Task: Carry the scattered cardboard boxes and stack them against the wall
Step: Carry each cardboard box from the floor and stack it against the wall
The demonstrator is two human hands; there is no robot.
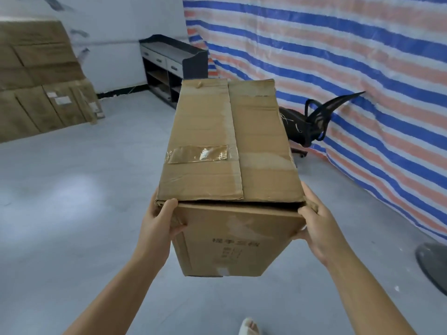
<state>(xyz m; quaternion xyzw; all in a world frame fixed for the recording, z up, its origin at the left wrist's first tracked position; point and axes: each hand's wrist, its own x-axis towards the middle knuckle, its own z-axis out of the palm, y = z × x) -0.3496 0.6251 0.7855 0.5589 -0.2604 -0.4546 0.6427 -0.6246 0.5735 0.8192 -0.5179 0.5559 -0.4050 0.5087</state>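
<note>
A long brown cardboard box (pixel 227 151) hangs in the air in front of me, its worn top flaps closed and a strip of shiny tape across them. My left hand (pixel 160 220) grips its near left corner, thumb hooked over the top edge. My right hand (pixel 319 218) grips the near right corner the same way, fingers under the side. A stack of several brown cardboard boxes (pixel 36 76) stands against the white wall at the far left.
A dark shelf unit with drawers (pixel 169 66) stands in the far corner. A black office chair (pixel 312 119) lies tipped against the striped tarpaulin (pixel 338 56) on the right. A grey round base (pixel 433 264) lies at the right edge. The pale floor (pixel 79 189) spreads left.
</note>
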